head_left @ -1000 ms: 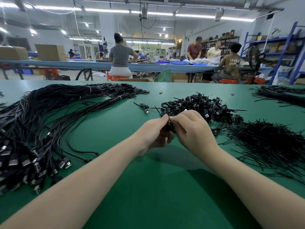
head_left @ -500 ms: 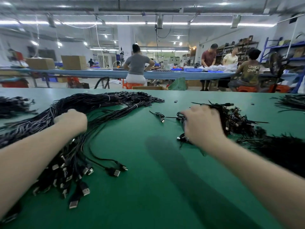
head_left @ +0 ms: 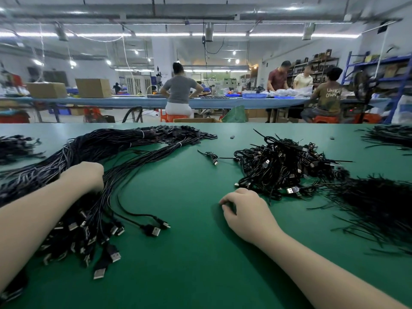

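**At the Bundle: Drawing One Cable**

On the left of the green table (head_left: 196, 264), the cable bundle (head_left: 116, 142) lies under the left hand (head_left: 83, 175); its fingers are hidden among the strands, so no grip can be confirmed. One cable is to be drawn out slowly, so that the plugs (head_left: 111, 256) are not dragged. Further right, the right hand (head_left: 243, 208) is rested on the table, loosely curled and empty, beside the coiled-cable pile (head_left: 283, 166).

A heap of black ties (head_left: 379, 204) lay at the right of the green surface (head_left: 200, 253). Beyond it, two cardboard boxes (head_left: 93, 87) stood on a long blue table (head_left: 133, 101). A person in grey (head_left: 179, 90) sat there, and blue shelving (head_left: 379, 70) rose at the right.
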### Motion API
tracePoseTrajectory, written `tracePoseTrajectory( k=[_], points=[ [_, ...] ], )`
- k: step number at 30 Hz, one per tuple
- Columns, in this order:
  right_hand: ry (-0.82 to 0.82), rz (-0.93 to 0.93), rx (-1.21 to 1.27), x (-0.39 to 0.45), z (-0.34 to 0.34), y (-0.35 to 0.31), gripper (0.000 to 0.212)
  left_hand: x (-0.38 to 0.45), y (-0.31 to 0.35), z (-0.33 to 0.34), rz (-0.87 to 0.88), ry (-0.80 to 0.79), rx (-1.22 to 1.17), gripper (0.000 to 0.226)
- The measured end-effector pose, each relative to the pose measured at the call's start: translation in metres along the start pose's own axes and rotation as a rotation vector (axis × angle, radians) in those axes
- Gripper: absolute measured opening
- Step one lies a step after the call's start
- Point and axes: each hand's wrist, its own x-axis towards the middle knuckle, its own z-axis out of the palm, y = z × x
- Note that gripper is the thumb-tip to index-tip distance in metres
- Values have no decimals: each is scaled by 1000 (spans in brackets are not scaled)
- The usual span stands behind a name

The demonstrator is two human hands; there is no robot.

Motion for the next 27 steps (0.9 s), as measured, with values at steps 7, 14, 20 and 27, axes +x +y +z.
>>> tracePoseTrajectory(
  k=[7,14,20,27],
  points=[
    [1,14,-20,1,2,-1,24,13,4,10,117,-40,-83,43],
    [28,4,-6,1,5,-1,23,32,19,26,51,33,-139,45],
    [39,0,8,3,7,-1,21,56,27,27,67,12,-233,50],
    [41,-7,20,3,9,0,21,77,29,28,26,2,-425,54]
  ],
)
